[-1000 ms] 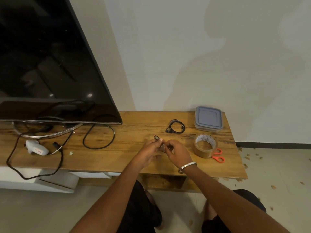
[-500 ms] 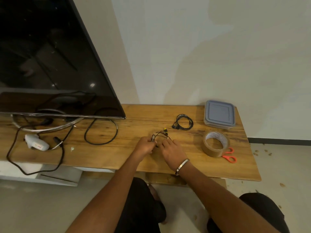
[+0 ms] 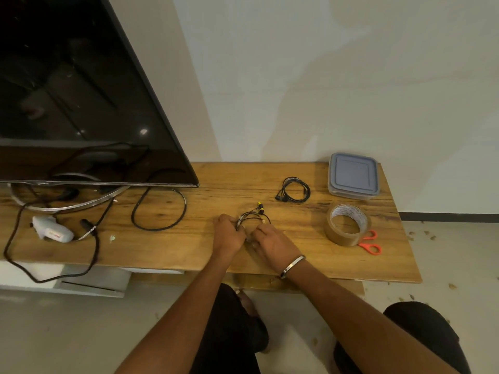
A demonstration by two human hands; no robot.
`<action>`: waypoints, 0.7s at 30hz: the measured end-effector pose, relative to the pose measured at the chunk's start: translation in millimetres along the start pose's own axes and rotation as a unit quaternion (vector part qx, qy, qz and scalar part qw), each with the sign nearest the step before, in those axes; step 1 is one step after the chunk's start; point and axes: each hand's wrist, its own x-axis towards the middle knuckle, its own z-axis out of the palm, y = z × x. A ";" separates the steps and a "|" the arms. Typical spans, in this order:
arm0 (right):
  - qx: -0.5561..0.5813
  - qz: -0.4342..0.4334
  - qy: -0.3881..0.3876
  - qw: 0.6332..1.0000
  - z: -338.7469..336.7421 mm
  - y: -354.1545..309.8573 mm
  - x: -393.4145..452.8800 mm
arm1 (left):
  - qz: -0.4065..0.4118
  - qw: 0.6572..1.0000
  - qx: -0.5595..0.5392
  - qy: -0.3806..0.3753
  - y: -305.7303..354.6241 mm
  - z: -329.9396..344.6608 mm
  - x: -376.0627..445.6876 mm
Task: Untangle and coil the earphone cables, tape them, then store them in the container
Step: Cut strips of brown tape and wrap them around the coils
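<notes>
A thin black earphone cable (image 3: 253, 215) with yellow-tipped buds lies in a loose coil on the wooden table (image 3: 205, 255). My left hand (image 3: 228, 234) pinches the coil's left side. My right hand (image 3: 274, 244), with a metal bangle on its wrist, rests palm down at the coil's right end, its fingers on the wire. A second black earphone cable (image 3: 294, 189) lies coiled farther back. The grey-lidded plastic container (image 3: 353, 175) stands shut at the back right. A roll of brown tape (image 3: 346, 224) sits in front of it, with orange-handled scissors (image 3: 370, 242) partly under the roll.
A large dark TV screen (image 3: 75, 98) on a metal stand fills the left. A thick black power cord (image 3: 159, 209) loops beside it, and a white adapter (image 3: 52, 231) with more cable lies at the far left. The table's front edge is just below my wrists.
My hands have lowered the cable from the air onto the table, and the coil has spread out beyond my fingers. The view has shifted slightly.
</notes>
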 end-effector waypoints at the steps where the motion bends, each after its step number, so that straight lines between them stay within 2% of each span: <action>1: 0.012 0.009 0.003 1.000 -3.5 3.4 -2.1 | 0.006 1.000 -0.003 0.016 1.3 -0.1 -3.0; 5: 0.032 0.061 0.050 0.996 -24.4 21.3 -15.9 | 0.051 0.997 -0.011 0.052 13.3 2.8 -15.0; 12: -0.020 0.118 0.116 0.986 -66.8 65.2 -46.4 | 0.112 0.994 -0.014 0.002 53.7 34.5 -39.9; 14: -0.050 0.163 0.130 0.977 -78.7 76.5 -54.4 | 0.131 0.991 -0.012 -0.019 65.1 45.4 -50.8; 16: -0.094 0.227 0.119 0.962 -83.6 86.4 -62.2 | 0.144 0.988 -0.026 -0.044 73.2 56.8 -61.0; 18: -0.133 0.265 0.067 0.953 -83.9 89.9 -68.9 | 0.154 0.986 -0.027 -0.056 78.8 65.6 -69.5; 21: -0.176 0.250 0.014 0.952 -77.8 92.6 -75.5 | 0.163 0.984 -0.029 -0.068 83.5 72.6 -78.4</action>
